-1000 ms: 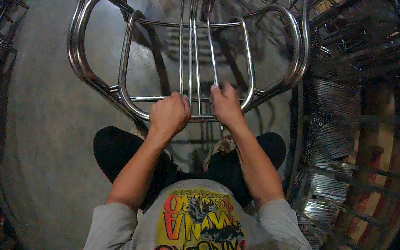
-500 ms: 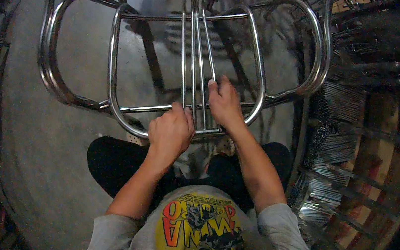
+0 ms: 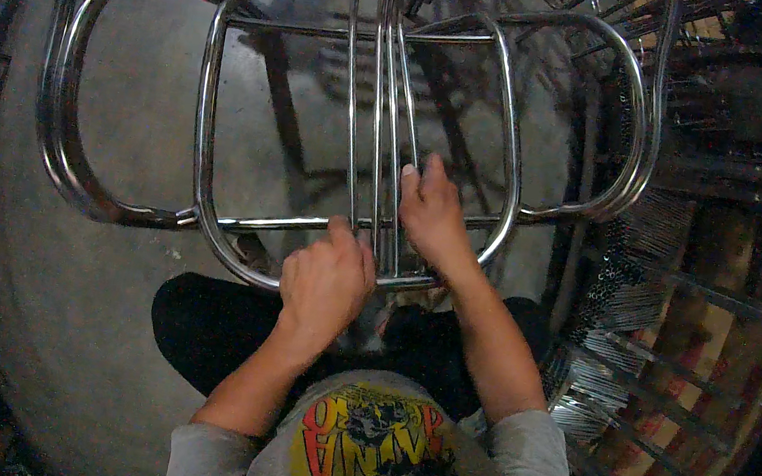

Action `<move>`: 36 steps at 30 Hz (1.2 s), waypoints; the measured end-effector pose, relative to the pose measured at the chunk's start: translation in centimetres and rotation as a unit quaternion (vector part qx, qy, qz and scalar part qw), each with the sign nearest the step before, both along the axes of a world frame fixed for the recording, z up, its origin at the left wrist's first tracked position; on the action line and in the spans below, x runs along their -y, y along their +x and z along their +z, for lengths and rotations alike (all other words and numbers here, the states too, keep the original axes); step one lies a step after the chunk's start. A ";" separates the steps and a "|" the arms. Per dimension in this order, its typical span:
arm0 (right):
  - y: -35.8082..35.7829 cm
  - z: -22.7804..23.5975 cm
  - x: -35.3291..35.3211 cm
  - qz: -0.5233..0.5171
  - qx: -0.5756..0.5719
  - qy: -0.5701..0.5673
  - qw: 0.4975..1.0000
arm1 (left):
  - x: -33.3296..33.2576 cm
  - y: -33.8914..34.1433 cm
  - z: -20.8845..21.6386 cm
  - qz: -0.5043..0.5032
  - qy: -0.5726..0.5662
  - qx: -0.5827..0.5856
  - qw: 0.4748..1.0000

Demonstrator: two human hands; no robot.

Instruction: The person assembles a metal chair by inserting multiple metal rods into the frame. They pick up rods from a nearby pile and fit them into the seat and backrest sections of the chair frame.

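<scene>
— Both hands have slid a little down the picture since the earlier frames, and the frame [image 3: 212, 217] has swung with them, so its left loop now bulges further out to the person's left.

— Where does it lie from the hands?

— Straight ahead and just above the lap. It's a chromed tube frame, and its bundle of thin rods [image 3: 378, 143] runs directly away from the person, while the wide loops spread left and right across that line.

— Which hand is nearer the rods?

— The right hand [image 3: 432, 211]. It lies flat against them, fingers pointing forward, touching the bundle from its right side. The left hand [image 3: 326, 279] sits closer to the body, curled over the near crossbar [image 3: 259, 221] where the rods meet it. The hands are apart, but only just.

— Is the left truly clamped?

— It looks closed round the bar, though the fingertips are under the tube. The right looks pressed rather than gripping, and I cannot tell whether its thumb hooks a rod.

— What's hard to read?

— The far ends of the rods are cut off at the top edge. More tube frames [image 3: 681, 275] stacked at the right are dim, bent by the lens and tangled together. The floor [image 3: 85, 325] below is grey and bare-looking.
</scene>
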State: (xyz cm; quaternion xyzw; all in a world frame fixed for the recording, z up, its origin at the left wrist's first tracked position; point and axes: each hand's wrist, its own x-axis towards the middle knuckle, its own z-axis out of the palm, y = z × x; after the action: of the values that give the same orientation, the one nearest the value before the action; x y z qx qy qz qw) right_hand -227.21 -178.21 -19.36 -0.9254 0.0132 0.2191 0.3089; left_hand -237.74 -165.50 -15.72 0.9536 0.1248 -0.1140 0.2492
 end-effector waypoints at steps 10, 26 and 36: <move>-0.6 -1.3 0.0 -0.044 0.027 0.067 0.996 | 0.0 0.0 -0.1 -0.002 -0.016 0.002 1.000; -0.6 -0.3 -0.2 0.052 0.042 0.000 0.998 | 0.1 0.2 -0.2 0.027 -0.009 0.000 1.000; 0.8 0.4 1.6 0.060 -0.055 0.081 0.993 | 0.0 -0.2 -0.3 0.021 0.003 0.011 1.000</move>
State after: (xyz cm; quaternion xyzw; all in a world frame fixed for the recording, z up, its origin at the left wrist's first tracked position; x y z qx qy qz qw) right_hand -226.40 -179.85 -18.95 -0.8828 -0.0429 0.2883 0.3685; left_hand -237.89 -165.53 -16.05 0.9527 0.1424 -0.0983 0.2499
